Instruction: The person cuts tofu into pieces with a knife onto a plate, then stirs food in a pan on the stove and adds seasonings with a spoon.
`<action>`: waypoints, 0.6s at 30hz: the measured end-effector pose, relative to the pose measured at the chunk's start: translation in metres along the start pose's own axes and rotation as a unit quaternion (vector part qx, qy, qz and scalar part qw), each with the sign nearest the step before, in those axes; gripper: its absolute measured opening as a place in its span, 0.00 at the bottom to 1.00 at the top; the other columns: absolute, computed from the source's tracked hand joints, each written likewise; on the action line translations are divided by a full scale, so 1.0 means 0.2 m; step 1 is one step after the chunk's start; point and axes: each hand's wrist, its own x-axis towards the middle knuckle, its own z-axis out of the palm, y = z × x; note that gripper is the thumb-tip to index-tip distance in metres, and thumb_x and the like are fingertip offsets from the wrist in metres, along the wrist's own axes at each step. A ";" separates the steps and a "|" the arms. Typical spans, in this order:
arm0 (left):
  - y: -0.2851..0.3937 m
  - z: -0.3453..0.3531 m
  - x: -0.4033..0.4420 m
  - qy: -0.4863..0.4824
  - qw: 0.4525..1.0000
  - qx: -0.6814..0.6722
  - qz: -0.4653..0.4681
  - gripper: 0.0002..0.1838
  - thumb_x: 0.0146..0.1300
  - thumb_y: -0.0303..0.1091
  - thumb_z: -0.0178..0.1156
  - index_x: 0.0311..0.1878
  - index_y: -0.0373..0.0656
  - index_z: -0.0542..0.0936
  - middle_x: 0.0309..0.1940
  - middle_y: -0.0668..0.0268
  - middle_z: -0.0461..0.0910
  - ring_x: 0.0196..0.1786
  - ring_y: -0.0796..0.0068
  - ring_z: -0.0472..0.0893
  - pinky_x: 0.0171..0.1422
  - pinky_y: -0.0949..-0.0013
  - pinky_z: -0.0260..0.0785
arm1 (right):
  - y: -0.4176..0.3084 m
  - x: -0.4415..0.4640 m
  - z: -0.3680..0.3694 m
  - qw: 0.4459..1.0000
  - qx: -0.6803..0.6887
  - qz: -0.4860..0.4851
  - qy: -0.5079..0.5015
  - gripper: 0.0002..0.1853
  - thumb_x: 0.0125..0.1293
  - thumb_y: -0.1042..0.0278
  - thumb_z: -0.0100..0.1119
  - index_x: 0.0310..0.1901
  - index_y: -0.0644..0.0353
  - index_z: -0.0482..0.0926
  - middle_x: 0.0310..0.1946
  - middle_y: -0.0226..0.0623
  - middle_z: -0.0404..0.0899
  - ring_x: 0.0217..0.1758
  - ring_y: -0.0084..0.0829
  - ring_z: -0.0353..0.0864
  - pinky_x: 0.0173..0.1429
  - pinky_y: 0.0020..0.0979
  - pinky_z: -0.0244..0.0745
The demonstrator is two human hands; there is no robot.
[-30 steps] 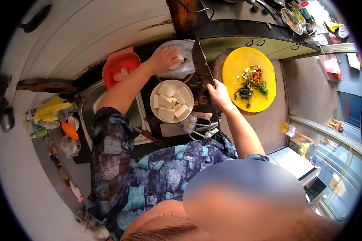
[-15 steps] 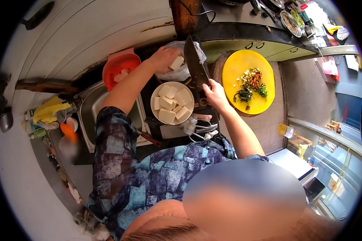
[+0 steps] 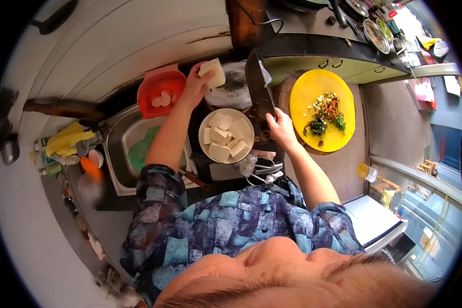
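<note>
My left hand (image 3: 196, 82) grips a thick white block of tofu (image 3: 213, 73), held up beside a clear plastic bag (image 3: 231, 92). In my right hand (image 3: 282, 130) is the handle of a cleaver (image 3: 258, 84), its broad dark blade pointing away from me, close to the bag. A round bowl (image 3: 204, 153) between my forearms holds several cut tofu pieces (image 3: 222, 136). To the right of the cleaver lies a yellow cutting board (image 3: 305, 87) with chopped greens, red bits and pale bits (image 3: 327, 110) on it.
A red basin (image 3: 148, 97) with pale pieces inside stands behind the steel sink (image 3: 119, 154), which has something green in it. A dark-handled utensil (image 3: 195, 179) lies along the sink's edge. White cables (image 3: 272, 177) bunch near my body. Pans and dishes (image 3: 376, 36) stand at the far right.
My left hand has lifted the tofu block up and to the left, away from the plastic bag. The cleaver stays in my right hand. The whole view has shifted slightly.
</note>
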 end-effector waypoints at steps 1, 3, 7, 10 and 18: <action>0.01 -0.01 -0.03 -0.019 0.995 -0.098 -0.016 0.31 0.61 0.44 0.67 0.62 0.40 0.68 0.52 0.55 0.75 0.57 0.62 0.75 0.67 0.58 0.65 | -0.05 -0.04 -0.02 1.000 0.010 -0.015 0.002 0.12 0.64 0.63 0.56 0.40 0.66 0.76 0.26 0.52 0.78 0.29 0.48 0.79 0.36 0.40 0.72; 0.02 0.02 -0.13 -0.058 0.967 -0.248 -0.032 0.36 0.63 0.55 0.60 0.66 0.38 0.65 0.53 0.53 0.74 0.58 0.58 0.73 0.70 0.53 0.62 | -0.14 -0.12 -0.07 0.997 0.036 -0.064 0.006 0.10 0.66 0.67 0.56 0.39 0.66 0.76 0.20 0.47 0.75 0.21 0.34 0.75 0.30 0.34 0.70; 0.02 0.13 -0.32 -0.089 0.877 -0.470 -0.046 0.44 0.60 0.68 0.54 0.64 0.36 0.67 0.53 0.54 0.74 0.58 0.53 0.72 0.69 0.49 0.61 | -0.33 -0.29 -0.10 0.992 0.039 -0.115 -0.019 0.06 0.66 0.73 0.56 0.42 0.65 0.75 0.19 0.44 0.74 0.19 0.32 0.74 0.26 0.31 0.69; -0.02 0.24 -0.49 -0.007 0.872 -0.487 -0.046 0.47 0.56 0.74 0.51 0.63 0.37 0.68 0.52 0.53 0.75 0.57 0.54 0.73 0.67 0.51 0.62 | -0.46 -0.41 -0.07 0.977 -0.034 -0.210 -0.032 0.07 0.66 0.75 0.56 0.45 0.63 0.75 0.27 0.51 0.77 0.28 0.48 0.79 0.32 0.36 0.74; -0.27 0.24 -0.75 -0.070 0.877 -0.476 0.017 0.48 0.53 0.74 0.51 0.65 0.43 0.67 0.52 0.55 0.75 0.60 0.56 0.72 0.69 0.53 0.62 | -0.37 -0.53 0.14 0.941 -0.178 -0.280 -0.067 0.09 0.66 0.70 0.53 0.46 0.63 0.72 0.35 0.48 0.80 0.35 0.50 0.81 0.36 0.43 0.78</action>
